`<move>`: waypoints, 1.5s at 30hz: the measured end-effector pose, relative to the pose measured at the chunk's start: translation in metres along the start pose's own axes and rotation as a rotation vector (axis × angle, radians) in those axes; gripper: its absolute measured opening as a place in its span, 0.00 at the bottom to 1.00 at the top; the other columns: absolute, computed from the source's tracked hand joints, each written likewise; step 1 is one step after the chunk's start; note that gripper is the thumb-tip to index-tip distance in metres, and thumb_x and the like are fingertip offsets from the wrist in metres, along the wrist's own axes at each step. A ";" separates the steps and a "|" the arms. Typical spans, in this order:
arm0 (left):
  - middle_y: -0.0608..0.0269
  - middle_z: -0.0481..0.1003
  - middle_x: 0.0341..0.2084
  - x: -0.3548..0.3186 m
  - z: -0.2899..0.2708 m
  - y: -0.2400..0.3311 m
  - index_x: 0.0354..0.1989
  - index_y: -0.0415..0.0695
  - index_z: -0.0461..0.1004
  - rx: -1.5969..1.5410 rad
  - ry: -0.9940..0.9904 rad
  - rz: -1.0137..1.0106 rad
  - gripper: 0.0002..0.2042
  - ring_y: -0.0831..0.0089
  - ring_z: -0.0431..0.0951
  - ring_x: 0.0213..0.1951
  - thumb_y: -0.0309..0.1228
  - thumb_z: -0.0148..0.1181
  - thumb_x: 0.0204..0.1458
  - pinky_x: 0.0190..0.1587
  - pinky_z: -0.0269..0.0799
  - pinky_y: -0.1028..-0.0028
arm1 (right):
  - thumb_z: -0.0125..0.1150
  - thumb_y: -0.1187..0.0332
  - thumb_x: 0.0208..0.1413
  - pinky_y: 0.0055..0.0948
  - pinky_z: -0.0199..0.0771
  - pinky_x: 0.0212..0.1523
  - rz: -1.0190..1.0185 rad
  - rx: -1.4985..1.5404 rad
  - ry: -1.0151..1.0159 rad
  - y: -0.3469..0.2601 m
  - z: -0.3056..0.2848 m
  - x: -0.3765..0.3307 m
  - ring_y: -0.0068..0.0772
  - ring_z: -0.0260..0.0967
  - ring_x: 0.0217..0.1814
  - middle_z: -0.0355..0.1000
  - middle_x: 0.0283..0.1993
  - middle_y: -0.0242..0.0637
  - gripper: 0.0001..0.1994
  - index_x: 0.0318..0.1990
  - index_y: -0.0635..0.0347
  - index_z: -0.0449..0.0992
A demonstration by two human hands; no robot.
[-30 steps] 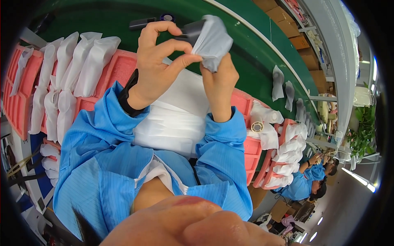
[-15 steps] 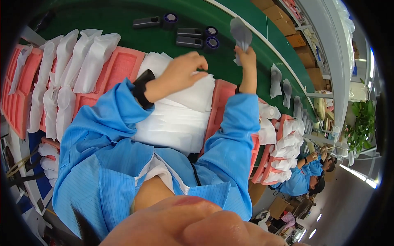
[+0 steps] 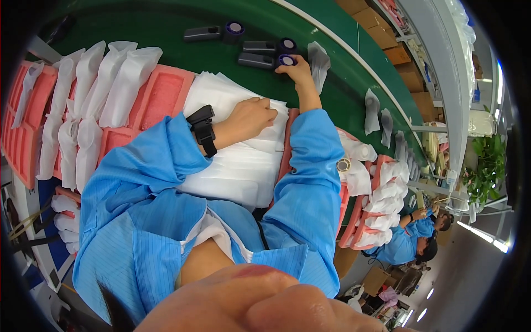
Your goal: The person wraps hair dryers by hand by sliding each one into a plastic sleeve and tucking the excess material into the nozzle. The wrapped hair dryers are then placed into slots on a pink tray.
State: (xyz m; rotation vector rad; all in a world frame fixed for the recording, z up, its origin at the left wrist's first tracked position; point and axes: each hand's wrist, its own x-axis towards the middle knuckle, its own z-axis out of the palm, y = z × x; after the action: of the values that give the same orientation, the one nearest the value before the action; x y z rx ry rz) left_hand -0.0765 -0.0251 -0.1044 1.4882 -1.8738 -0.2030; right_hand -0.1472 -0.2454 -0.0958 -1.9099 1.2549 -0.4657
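My left hand [image 3: 251, 118] rests on a stack of thin white packing bags [image 3: 232, 160], its fingers curled closed at the top bag's edge. My right hand [image 3: 299, 74] reaches over the green work surface [image 3: 182, 61], its fingers closed around the round, purple-ringed end of a dark grey handheld device [image 3: 258, 61]. A second such device [image 3: 260, 47] lies right beside it, and a third device [image 3: 202, 34] sits farther left. Just right of my right hand is a device in a translucent white bag [image 3: 319, 63], apart from my fingers.
Pink foam trays [image 3: 160, 99] with several white-wrapped items stand at left; more loaded trays [image 3: 381, 205] are at right. Several bagged items [image 3: 372, 110] line the green surface's right side. Far right, co-workers in blue [image 3: 409, 240] sit. A pale rail [image 3: 310, 19] edges the surface.
My right hand has let go of the bagged device, now on the green surface, and moved left onto a bare device's round end. My left hand has come down onto the bag stack.
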 end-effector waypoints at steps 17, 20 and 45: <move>0.72 0.73 0.23 0.025 -0.103 -0.014 0.30 0.40 0.76 -1.021 0.059 -0.326 0.08 0.86 0.67 0.22 0.31 0.65 0.51 0.26 0.62 0.83 | 0.65 0.79 0.27 0.33 0.72 0.45 -0.949 0.218 0.264 -0.071 -0.115 -0.159 0.38 0.71 0.42 0.72 0.40 0.44 0.28 0.46 0.66 0.71; 0.72 0.73 0.24 0.023 -0.119 -0.003 0.32 0.40 0.75 -0.997 0.104 -0.391 0.08 0.86 0.67 0.23 0.32 0.63 0.53 0.27 0.62 0.83 | 0.65 0.79 0.25 0.32 0.72 0.44 -0.975 0.126 0.219 -0.084 -0.096 -0.164 0.38 0.71 0.41 0.72 0.40 0.45 0.28 0.45 0.66 0.72; 0.59 0.71 0.39 0.012 -0.106 0.040 0.45 0.44 0.75 -0.264 0.438 0.012 0.19 0.67 0.73 0.35 0.19 0.64 0.41 0.35 0.71 0.69 | 0.73 0.77 0.29 0.33 0.72 0.38 -0.880 -0.141 0.487 -0.098 -0.006 -0.151 0.43 0.67 0.45 0.64 0.47 0.44 0.36 0.54 0.63 0.68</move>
State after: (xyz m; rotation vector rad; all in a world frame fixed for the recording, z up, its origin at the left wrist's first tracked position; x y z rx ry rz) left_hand -0.0435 0.0092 -0.0007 1.2245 -1.4442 -0.1023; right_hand -0.1591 -0.0940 0.0010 -2.5122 0.6477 -1.3840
